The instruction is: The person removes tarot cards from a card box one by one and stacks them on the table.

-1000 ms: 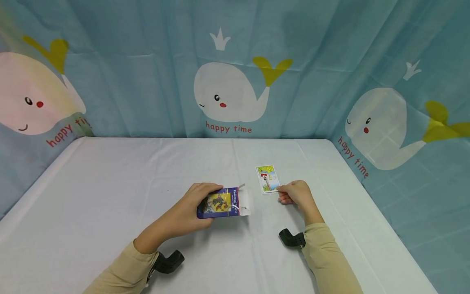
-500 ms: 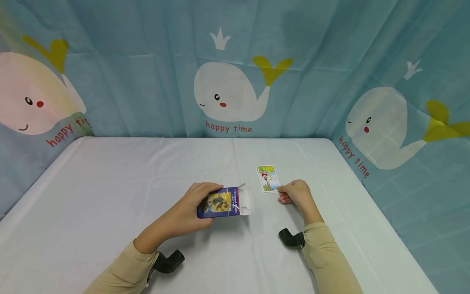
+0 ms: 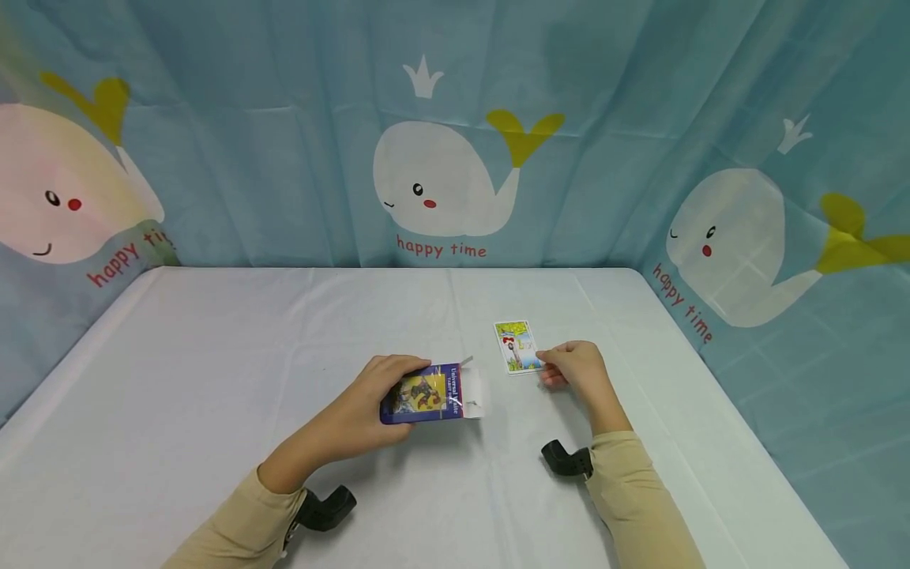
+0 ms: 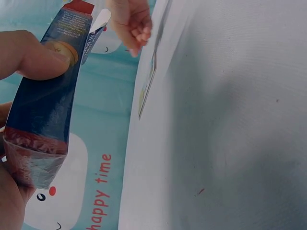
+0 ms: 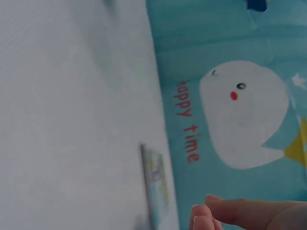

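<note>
My left hand (image 3: 370, 407) grips a purple-blue tarot card box (image 3: 428, 393) above the table, thumb on one face as seen in the left wrist view. The box's right end has its white flap (image 3: 473, 395) raised; its inside is hidden. A small stack of picture cards (image 3: 517, 346) lies face up on the table, right of the box. Beside the stack's near right corner hovers my right hand (image 3: 579, 371), fingers loosely bent. In the right wrist view, nothing shows between its thumb and fingers, and the cards (image 5: 157, 187) lie apart from it.
A white cloth covers the table (image 3: 213, 363). Behind it and along the sides hangs a blue curtain (image 3: 284, 182) printed with whales. Black wrist cameras (image 3: 325, 508) sit under both forearms, close above the cloth.
My right hand has risen slightly from the corner of the card stack, and the cards now look more evenly lined up. The left hand and the box stay in place.
</note>
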Available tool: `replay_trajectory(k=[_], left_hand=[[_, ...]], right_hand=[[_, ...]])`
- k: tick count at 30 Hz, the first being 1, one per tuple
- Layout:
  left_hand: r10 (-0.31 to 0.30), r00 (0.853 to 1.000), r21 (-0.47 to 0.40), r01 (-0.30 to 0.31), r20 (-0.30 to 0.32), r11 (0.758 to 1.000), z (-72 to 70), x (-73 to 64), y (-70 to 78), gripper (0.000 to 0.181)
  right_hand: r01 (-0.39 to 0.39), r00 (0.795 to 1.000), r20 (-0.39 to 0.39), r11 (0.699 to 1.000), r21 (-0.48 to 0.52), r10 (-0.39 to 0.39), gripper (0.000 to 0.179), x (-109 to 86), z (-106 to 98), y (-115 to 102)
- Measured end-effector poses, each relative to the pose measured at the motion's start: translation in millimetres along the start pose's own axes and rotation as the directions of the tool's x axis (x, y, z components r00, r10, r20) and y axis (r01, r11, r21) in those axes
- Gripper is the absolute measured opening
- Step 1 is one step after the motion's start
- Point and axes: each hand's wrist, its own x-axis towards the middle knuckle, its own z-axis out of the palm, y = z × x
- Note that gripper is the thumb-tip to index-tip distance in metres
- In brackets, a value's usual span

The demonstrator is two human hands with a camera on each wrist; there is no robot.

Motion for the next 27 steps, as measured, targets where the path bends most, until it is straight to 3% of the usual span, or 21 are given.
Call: replay_trajectory(k=[7, 16, 27], left_hand=[[-0.008, 1.0, -0.004, 0.008, 0.0, 1.0, -1.1, -0.7, 0.4, 0.077], [-0.008, 1.0, -0.001, 0.008, 0.005, 1.0, -1.6, -0.9, 1.0, 0.077], [0.003, 1.0, -0.003, -0.003, -0.007, 1.0, -1.2, -0.7, 1.0, 0.076]], right_hand=[[0.122, 0.992, -0.028, 0.992, -0.016, -0.122, 0.026, -19.8, 2, -22], [0.213, 0.975, 0.067, 0.977, 0.026, -0.214, 0.02, -48.6, 15, -41], [0.272, 0.946, 0.177, 0.962, 0.015, -0.271, 0.016, -71.2, 35, -50]])
